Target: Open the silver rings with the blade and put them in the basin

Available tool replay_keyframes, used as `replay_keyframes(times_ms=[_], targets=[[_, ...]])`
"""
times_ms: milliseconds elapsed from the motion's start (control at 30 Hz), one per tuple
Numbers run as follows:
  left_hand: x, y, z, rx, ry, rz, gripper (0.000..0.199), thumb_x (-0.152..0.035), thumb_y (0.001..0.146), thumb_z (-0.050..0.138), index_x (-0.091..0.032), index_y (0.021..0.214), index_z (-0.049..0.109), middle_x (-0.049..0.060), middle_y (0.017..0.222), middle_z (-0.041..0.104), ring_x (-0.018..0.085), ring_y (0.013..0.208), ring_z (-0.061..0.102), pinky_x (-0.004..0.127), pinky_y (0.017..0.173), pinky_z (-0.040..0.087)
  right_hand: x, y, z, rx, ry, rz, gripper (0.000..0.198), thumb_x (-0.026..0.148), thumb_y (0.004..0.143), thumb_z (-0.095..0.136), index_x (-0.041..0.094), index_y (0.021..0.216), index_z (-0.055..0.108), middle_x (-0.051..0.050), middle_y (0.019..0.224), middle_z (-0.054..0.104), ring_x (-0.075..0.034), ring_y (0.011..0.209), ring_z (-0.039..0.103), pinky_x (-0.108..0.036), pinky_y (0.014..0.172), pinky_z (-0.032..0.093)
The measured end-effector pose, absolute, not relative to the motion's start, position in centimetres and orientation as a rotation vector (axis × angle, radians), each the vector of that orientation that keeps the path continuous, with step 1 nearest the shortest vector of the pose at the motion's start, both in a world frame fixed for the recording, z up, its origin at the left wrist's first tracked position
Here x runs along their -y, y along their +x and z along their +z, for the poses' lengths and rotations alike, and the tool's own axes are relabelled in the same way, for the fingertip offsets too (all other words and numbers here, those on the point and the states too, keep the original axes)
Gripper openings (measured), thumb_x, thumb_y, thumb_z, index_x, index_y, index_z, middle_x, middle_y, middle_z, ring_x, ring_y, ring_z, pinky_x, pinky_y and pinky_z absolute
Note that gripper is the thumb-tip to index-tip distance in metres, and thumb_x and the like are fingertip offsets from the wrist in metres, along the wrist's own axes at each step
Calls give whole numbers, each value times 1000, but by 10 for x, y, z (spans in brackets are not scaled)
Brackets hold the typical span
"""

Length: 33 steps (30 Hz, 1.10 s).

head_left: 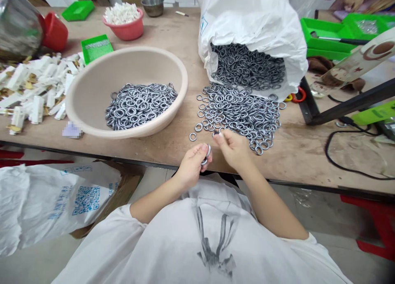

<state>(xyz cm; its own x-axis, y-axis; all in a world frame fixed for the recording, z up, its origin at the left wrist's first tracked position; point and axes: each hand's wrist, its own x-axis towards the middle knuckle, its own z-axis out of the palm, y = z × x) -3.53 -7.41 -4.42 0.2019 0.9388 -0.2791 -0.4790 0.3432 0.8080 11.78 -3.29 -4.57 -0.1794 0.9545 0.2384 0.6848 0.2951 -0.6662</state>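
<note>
My left hand (194, 165) is closed around a grey metal ring (208, 154), which stands on edge between thumb and fingers. To its right, my right hand (235, 147) is pinched at the near edge of a pile of loose rings (240, 111). A small dark bit shows at its fingertips, too small to name. Those rings spill from a white sack (253, 16) lying with its mouth toward me. On the left, a large beige basin (89, 90) holds many similar rings (142, 107). One single ring (193, 136) lies apart, in front of the pile.
White plastic pieces (37, 86) cover the table's left end. Behind the basin stand a green tray (97, 49), a pink bowl (125, 29) of white parts and a metal bowl (153, 6). A black metal frame (348, 101) and a cable (328, 152) occupy the right.
</note>
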Motion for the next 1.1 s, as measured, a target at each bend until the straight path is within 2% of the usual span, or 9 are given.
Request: replay_keyframes(times_ms=[67,167,300,367,467,633,733,867,1100], targets=[[78,-42,-43,-874,650,1100,50,-60,75,74,-16,66,52,-3,61,47,4,45,37,18,42,26,19,118,-47,1881,-1558,579,44,54,98,43,22,75,62,-1,63,59,-17,61,51,-28,59,29],[77,-60,-42,-969,599,1290,44,-53,74,77,-16,69,55,-2,67,54,4,47,39,17,42,27,5,101,-46,2088,-1559,543,33,51,95,52,23,98,69,-5,88,72,-21,80,62,-29,66,35],[68,-85,-41,-1024,540,1432,33,-41,74,80,-17,92,68,-1,72,61,4,48,44,16,41,29,1,67,-42,2452,-1523,403,32,42,92,61,24,118,68,-10,112,70,-26,96,65,-31,71,39],[65,-93,-41,-1004,497,1425,35,-34,74,79,-18,104,68,-2,71,61,4,48,45,15,40,30,0,59,-42,2507,-1577,365,28,39,91,63,22,112,69,-11,110,69,-26,93,66,-32,69,38],[63,-96,-41,-933,365,1353,25,-30,77,74,-18,98,66,-2,72,60,4,48,46,14,38,28,-3,64,-44,2451,-1591,411,20,36,88,67,20,100,69,-10,102,70,-24,89,64,-31,68,37],[61,-81,-42,-856,251,1143,27,-41,82,67,-16,81,58,-1,73,59,6,49,50,14,35,29,5,89,-44,1937,-1341,962,16,34,85,66,19,79,64,-1,76,65,-17,72,57,-29,68,38],[61,-67,-41,-838,340,977,37,-50,80,71,-16,82,57,-1,71,58,5,46,47,13,34,24,18,97,-38,1618,-1094,1293,21,40,82,68,20,78,61,2,71,61,-14,67,55,-28,67,42],[63,-57,-36,-662,400,712,46,-58,77,73,-15,82,56,-4,64,49,1,39,34,13,33,20,27,100,-34,1504,-962,1460,31,49,76,76,21,78,61,2,66,60,-13,62,55,-28,64,45],[66,-44,-37,-760,539,932,46,-53,74,77,-17,76,49,-6,59,47,1,40,32,13,36,16,33,99,-38,1414,-1021,1454,45,59,70,78,22,90,63,1,73,63,-14,60,57,-29,62,48]])
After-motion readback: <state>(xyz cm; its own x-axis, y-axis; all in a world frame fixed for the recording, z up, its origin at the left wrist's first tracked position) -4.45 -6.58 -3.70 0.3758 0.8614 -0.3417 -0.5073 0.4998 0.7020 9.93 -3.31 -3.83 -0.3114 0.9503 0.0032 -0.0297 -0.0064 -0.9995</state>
